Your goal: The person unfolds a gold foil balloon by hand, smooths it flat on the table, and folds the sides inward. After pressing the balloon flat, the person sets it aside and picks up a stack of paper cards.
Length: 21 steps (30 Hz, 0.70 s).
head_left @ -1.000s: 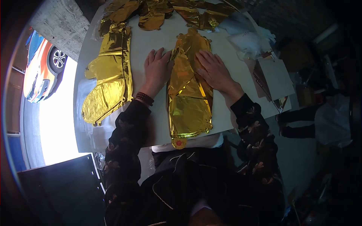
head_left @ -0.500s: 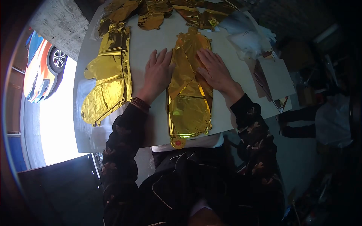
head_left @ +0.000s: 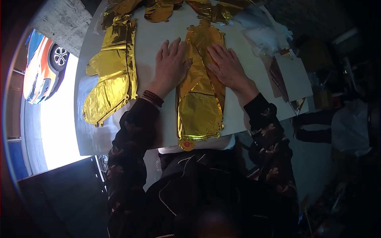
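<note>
A folded gold foil piece (head_left: 200,111) lies lengthwise in front of me, its near end with a red-marked tab hanging over the table edge. My left hand (head_left: 170,65) rests flat at the foil's left side, fingers spread on the table and the thumb touching the foil. On the foil's upper right part lies my right hand (head_left: 229,69), palm down with fingers apart. Neither hand grips anything. Another gold foil piece (head_left: 115,71) is spread on the table to the left.
More gold foil pieces (head_left: 158,12) lie along the far side of the white table (head_left: 154,131). Clear plastic bags (head_left: 264,37) and a white card (head_left: 293,77) are at the right. A person's legs (head_left: 313,126) show beyond, and an orange car (head_left: 39,75) is outside at left.
My left hand has shifted off the foil's left edge and up, its fingers spreading. The view has tilted slightly, so the table sits higher. My right hand stays on the foil.
</note>
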{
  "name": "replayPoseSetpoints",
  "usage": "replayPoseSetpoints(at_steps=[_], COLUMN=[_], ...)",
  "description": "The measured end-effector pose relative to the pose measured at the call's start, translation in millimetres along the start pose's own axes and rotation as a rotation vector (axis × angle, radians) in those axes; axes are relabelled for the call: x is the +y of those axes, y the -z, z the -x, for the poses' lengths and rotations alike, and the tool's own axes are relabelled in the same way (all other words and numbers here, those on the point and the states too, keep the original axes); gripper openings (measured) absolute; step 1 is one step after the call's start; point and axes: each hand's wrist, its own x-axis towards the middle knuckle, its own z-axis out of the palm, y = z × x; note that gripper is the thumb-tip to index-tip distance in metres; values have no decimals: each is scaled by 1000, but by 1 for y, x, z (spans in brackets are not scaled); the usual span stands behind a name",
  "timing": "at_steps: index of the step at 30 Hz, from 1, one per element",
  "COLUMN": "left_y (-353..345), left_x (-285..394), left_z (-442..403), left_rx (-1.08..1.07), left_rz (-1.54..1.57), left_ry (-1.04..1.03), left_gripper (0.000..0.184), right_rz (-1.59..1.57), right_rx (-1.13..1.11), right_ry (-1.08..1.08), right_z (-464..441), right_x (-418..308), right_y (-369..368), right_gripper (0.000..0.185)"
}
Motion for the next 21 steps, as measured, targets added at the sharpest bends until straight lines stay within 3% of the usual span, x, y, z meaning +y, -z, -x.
replayPoseSetpoints(at_steps=[8, 21], left_y=[2, 9], left_x=[6, 15], left_z=[-5, 1], left_rx=[106, 46], left_rz=[91, 233], left_ry=[-124, -73], left_gripper=[50, 30], right_rz=[13, -47], right_rx=[28, -14], right_ry=[59, 80], right_z=[3, 8], right_x=[-10, -29], right_y=[-3, -8], right_gripper=[63, 65])
